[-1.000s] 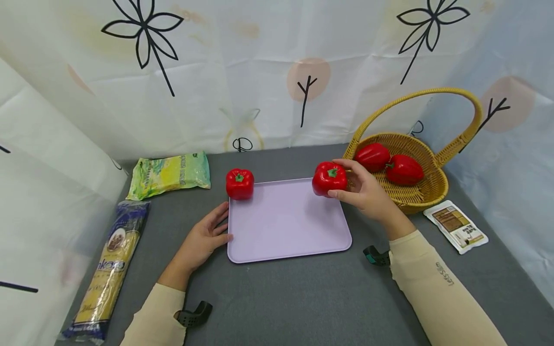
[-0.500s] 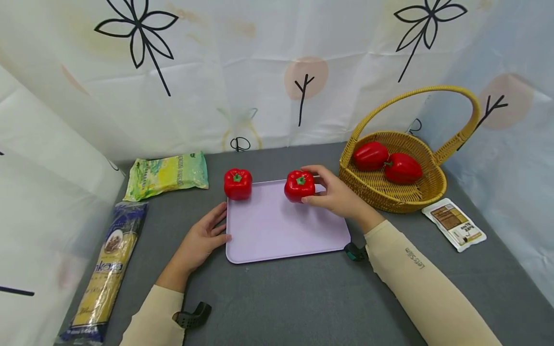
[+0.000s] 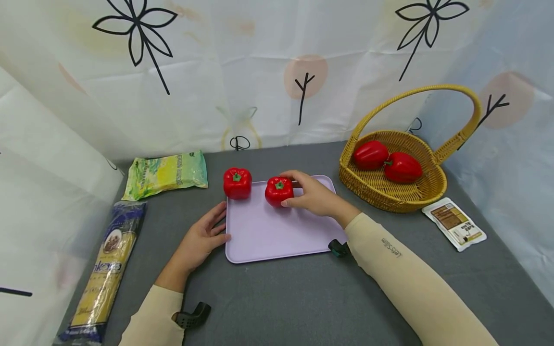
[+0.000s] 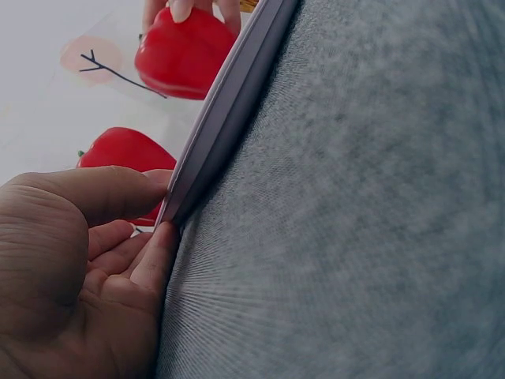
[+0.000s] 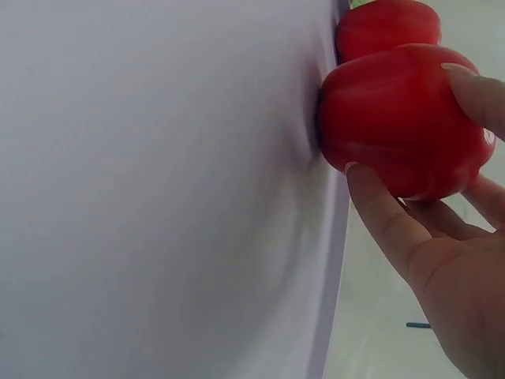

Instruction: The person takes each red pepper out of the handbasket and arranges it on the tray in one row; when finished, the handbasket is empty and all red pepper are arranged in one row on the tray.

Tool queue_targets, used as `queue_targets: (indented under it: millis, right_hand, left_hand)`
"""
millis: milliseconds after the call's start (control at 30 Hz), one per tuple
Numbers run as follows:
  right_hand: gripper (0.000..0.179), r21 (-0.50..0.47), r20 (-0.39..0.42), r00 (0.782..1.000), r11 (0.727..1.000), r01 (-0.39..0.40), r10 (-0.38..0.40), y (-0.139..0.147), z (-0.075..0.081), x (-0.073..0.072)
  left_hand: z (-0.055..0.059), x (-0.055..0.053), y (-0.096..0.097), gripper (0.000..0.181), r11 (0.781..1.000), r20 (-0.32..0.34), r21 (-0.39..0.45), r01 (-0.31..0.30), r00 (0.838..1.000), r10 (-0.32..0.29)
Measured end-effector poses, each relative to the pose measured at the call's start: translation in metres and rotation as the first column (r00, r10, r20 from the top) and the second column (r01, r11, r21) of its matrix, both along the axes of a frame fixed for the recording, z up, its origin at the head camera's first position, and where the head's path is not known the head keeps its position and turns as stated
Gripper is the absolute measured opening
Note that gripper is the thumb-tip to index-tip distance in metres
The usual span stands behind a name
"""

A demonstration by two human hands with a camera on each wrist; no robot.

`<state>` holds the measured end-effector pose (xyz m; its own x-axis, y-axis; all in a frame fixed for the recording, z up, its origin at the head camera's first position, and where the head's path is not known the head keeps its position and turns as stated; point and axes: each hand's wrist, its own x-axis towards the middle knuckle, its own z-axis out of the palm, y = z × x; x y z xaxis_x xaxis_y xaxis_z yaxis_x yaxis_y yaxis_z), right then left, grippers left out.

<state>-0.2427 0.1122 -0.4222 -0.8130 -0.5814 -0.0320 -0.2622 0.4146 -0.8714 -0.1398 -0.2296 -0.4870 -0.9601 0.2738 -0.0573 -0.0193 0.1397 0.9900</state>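
My right hand [image 3: 312,194] holds a red bell pepper [image 3: 277,192] by its sides, its green stem facing up. This pepper is over the far part of the lilac tray [image 3: 277,235]; in the right wrist view its base is very close to the tray, and I cannot tell whether it touches. A second red bell pepper [image 3: 237,185] stands upright at the tray's far left corner. At the tray's left edge, my left hand [image 3: 203,238] touches the rim with its fingertips, fingers mostly straight. The left wrist view shows its thumb [image 4: 118,193] against that rim.
A yellow wicker basket [image 3: 389,204] with a tall handle holds two red peppers [image 3: 402,168] at the back right. Beside it lies a white pouch [image 3: 454,223]. On the left are a green-yellow packet [image 3: 169,175] and a long pasta bag [image 3: 108,274]. Cloth walls enclose the table.
My right hand has carried the pepper leftward across the tray, from its right end toward the pepper at the far left corner. My left hand has stayed at the tray's left edge.
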Motion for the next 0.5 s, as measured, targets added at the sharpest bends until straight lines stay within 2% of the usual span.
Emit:
queue_targets:
  millis: [333, 500]
  right_hand:
    - [0.071, 0.024, 0.003, 0.999, 0.998, 0.054, -0.054, -0.024, 0.001, -0.011]
    - [0.072, 0.028, -0.001, 0.999, 0.998, 0.052, -0.052, -0.033, -0.001, -0.016]
  left_hand:
    - [0.002, 0.000, 0.001, 0.091, 1.000, 0.012, -0.005, -0.005, 1.000, 0.005]
    - [0.002, 0.000, 0.001, 0.091, 1.000, 0.006, -0.002, 0.000, 1.000, 0.000]
